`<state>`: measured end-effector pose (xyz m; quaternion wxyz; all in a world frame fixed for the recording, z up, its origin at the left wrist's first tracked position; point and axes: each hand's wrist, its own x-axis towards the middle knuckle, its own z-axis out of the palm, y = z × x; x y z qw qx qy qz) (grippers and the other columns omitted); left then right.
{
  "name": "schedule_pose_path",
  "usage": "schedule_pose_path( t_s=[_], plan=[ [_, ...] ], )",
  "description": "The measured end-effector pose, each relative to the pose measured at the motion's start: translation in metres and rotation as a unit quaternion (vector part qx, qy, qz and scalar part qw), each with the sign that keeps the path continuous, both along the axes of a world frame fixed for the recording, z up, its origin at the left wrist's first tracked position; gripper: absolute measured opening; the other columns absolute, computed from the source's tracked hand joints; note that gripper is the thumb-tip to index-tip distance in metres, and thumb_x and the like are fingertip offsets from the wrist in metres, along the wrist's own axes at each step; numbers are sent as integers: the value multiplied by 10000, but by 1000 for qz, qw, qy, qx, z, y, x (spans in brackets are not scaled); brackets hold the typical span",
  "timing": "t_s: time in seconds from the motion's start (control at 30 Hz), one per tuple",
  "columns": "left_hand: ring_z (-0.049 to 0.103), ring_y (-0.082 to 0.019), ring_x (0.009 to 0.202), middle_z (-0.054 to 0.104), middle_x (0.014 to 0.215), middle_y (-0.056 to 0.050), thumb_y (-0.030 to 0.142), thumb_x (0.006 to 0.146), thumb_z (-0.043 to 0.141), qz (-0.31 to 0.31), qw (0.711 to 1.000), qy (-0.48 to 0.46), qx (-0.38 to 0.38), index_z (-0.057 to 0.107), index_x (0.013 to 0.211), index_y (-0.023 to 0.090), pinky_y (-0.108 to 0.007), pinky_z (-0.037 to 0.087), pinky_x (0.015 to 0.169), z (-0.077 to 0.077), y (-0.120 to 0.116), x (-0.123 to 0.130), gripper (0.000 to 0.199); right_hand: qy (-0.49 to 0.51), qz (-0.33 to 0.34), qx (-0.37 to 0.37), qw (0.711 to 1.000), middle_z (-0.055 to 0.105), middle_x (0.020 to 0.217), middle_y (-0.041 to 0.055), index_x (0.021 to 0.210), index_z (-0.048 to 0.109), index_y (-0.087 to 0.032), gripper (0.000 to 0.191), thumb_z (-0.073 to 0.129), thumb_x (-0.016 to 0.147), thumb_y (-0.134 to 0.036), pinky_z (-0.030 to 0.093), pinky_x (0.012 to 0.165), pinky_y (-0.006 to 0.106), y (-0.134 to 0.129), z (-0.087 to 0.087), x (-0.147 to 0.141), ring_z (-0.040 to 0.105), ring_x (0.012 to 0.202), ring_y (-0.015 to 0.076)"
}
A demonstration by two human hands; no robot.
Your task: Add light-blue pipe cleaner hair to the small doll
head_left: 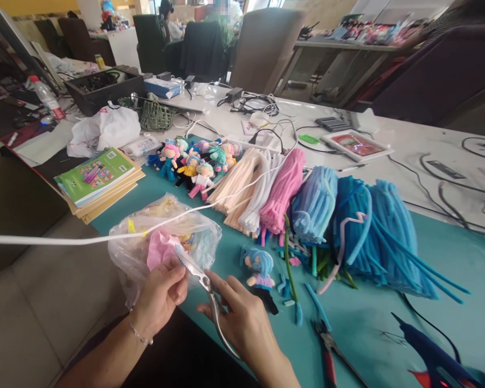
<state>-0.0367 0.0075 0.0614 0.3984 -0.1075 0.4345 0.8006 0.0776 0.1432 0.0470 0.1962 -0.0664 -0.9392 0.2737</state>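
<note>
My right hand (242, 312) is wrapped around the handles of silver scissors (205, 280), whose blades point up and left. Close to the blade tips, my left hand (165, 291) has its thumb and fingers pinched together. A crumpled pink piece (159, 248) lies just beyond those fingers; I cannot tell whether they grip it or it rests in the clear plastic bag (204, 231) behind. A small blue-haired doll (261, 264) lies on the green mat (234, 302), right of the scissors, among short pipe cleaner offcuts (283, 285).
Bundles of cream, white, pink (283, 188) and blue pipe cleaners (358, 231) line the mat's back. Several small dolls (202, 161) cluster at their left, beside stacked books (101, 178). Pliers (327, 345) and a blue glue gun (432, 350) lie right. A white cable (84, 240) crosses the view.
</note>
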Motion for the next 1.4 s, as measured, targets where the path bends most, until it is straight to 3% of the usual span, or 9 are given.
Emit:
schedule_pose_path(
  t_s=[0.17,0.47,0.67,0.87,1.07,1.4],
  plan=[
    [376,-5,396,540,539,53,418,512,972,-14,1000,8,5,589,620,143,-149,268,385,0,-1,0,485,23,-4,24,999,577,645,19,1194,724,-140,620,368,1011,-614,449,442,218,-2,3,-2,561,444,132],
    [359,-4,381,531,512,55,406,457,994,-21,1000,0,0,586,600,141,-159,260,389,2,0,0,507,19,9,-6,1000,569,631,13,1181,729,-126,639,381,1000,-631,435,450,207,-2,7,-4,565,446,125],
    [362,-5,389,553,554,43,425,492,978,-23,1000,19,-3,589,616,138,-164,265,392,1,-1,-1,499,-5,22,-78,997,585,647,18,1192,736,-146,489,547,975,-541,420,463,206,-1,3,-2,526,468,118],
    [358,3,398,602,627,28,413,523,966,-19,1000,20,-2,573,628,144,-159,263,386,1,-2,-1,488,-15,32,-148,988,603,655,27,1187,733,-137,482,580,958,-532,456,482,221,3,6,-4,535,505,135],
    [365,-2,398,603,610,36,432,518,966,-28,999,21,-5,602,641,146,-165,272,389,1,-3,-1,479,-34,36,-109,993,588,664,25,1204,725,-127,519,557,963,-555,443,479,228,4,14,-5,539,495,136],
    [331,-14,383,498,508,61,431,555,952,-44,999,28,9,592,637,148,-181,257,382,0,-3,-1,465,-50,29,-101,993,573,658,13,1219,727,-149,488,615,940,-534,413,477,216,3,8,-3,518,491,122]
  ],
)
